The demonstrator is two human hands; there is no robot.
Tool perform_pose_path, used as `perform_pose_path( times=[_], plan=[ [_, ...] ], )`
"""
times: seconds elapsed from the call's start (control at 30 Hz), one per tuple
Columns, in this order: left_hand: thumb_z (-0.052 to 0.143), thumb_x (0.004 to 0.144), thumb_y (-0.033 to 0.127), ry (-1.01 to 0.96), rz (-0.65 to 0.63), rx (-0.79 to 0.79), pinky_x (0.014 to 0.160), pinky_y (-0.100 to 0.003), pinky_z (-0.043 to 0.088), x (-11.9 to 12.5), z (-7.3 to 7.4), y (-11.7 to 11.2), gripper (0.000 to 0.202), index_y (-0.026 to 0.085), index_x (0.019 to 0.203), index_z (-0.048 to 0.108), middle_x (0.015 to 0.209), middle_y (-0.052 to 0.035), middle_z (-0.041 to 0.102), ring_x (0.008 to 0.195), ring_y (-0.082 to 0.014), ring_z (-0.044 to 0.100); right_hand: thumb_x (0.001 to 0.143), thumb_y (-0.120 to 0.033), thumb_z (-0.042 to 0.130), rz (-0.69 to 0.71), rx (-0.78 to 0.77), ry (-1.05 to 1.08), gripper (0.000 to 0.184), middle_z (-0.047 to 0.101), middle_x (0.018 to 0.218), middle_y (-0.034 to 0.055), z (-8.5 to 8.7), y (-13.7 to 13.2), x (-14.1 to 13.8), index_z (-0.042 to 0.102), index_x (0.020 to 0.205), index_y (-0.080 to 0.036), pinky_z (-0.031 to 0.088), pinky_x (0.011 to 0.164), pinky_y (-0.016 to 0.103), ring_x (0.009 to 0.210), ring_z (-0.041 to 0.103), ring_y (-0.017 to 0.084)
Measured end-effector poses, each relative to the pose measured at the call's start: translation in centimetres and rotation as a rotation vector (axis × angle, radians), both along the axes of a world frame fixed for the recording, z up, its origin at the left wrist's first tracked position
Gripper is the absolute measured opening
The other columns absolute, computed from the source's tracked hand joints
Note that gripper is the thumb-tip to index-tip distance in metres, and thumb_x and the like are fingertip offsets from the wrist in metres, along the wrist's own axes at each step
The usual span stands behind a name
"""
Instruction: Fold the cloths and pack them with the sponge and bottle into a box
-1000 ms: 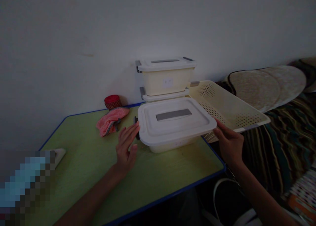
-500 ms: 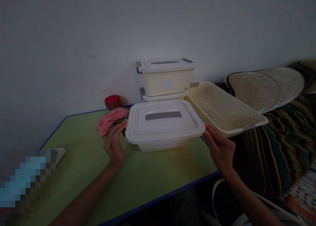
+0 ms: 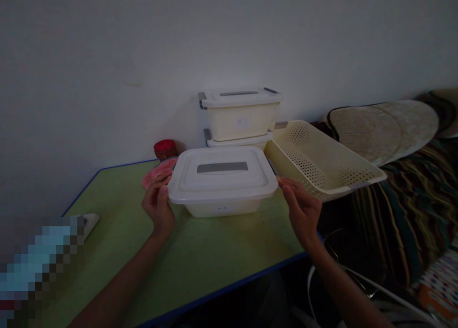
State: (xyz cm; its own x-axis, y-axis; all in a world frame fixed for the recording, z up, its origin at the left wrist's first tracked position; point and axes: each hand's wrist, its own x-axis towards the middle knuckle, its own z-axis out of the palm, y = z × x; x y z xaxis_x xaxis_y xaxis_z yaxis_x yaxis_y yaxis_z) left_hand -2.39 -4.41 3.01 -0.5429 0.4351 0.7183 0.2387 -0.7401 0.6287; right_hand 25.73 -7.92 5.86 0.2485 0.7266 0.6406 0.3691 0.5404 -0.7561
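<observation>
A cream storage box with a white lid and a grey strip along its top is between my hands. My left hand grips the lid's left end, thumb near the front corner and fingers along the side. At the right end, the fingers of my right hand pinch the side edge, where a dark latch partly shows. The lid sits on the box. Whether the box bottom touches the table I cannot tell.
Two similar lidded boxes stand stacked against the wall. A perforated cream basket lies right of them. A pink cloth and a red round item are behind my left hand. The green table has a blue edge; a sofa stands right.
Both hands have moved left together with the box, which covers more of the pink cloth. The stacked boxes and basket stay in place.
</observation>
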Motion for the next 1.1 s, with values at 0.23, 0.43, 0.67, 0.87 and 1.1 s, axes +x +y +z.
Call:
perform_pose_path(
  times=[0.23, 0.43, 0.67, 0.87, 1.1],
  plan=[
    [0.059, 0.073, 0.036, -0.029, -0.020, -0.089, 0.088, -0.038, 0.043, -0.4, 0.1, -0.1, 0.019, 0.017, 0.070, 0.061, 0.091, -0.0041, 0.064, 0.092, -0.0198, 0.058, 0.061, -0.040, 0.070, 0.103, -0.309, 0.532, 0.059, 0.048, 0.128, 0.0083, 1.4, 2.7, -1.6, 0.048, 0.113, -0.025, 0.039, 0.099, 0.043, 0.119, 0.047, 0.024],
    [0.070, 0.063, 0.030, -0.152, -0.188, -0.155, 0.097, -0.035, 0.037, 0.0, 0.8, -0.3, 0.032, 0.021, 0.093, 0.061, 0.105, -0.0034, 0.060, 0.107, -0.0203, 0.053, 0.049, -0.034, 0.074, 0.195, -0.467, 0.601, 0.081, 0.043, 0.133, 0.0122, 1.6, 3.2, -2.8, 0.035, 0.119, -0.024, 0.034, 0.103, 0.047, 0.120, 0.045, 0.029],
    [0.067, 0.060, 0.024, -0.390, -0.393, -0.299, 0.080, -0.027, 0.047, 1.2, 1.9, -1.3, 0.039, 0.027, 0.097, 0.058, 0.111, -0.0006, 0.058, 0.106, -0.0200, 0.053, 0.048, -0.027, 0.071, 0.191, -0.438, 0.611, 0.077, 0.050, 0.126, 0.0120, 1.7, 3.0, -2.9, 0.035, 0.116, -0.023, 0.036, 0.100, 0.050, 0.114, 0.050, 0.030],
    [0.068, 0.057, 0.022, -0.430, -0.386, -0.325, 0.067, -0.023, 0.049, 1.1, 2.0, -1.5, 0.041, 0.026, 0.096, 0.058, 0.106, -0.0006, 0.060, 0.096, -0.0185, 0.059, 0.052, -0.025, 0.067, 0.198, -0.367, 0.503, 0.063, 0.049, 0.128, 0.0098, 2.0, 2.8, -2.8, 0.036, 0.107, -0.025, 0.039, 0.096, 0.048, 0.112, 0.050, 0.027],
    [0.065, 0.060, 0.018, -0.275, -0.429, -0.304, 0.100, -0.041, 0.037, 0.3, 2.0, -1.2, 0.052, 0.028, 0.109, 0.051, 0.127, -0.0042, 0.053, 0.124, -0.0258, 0.042, 0.060, -0.026, 0.058, 0.193, -0.310, 0.287, 0.046, 0.053, 0.116, 0.0073, 1.9, 2.9, -2.5, 0.039, 0.101, -0.023, 0.040, 0.091, 0.043, 0.106, 0.050, 0.024]
  ],
)
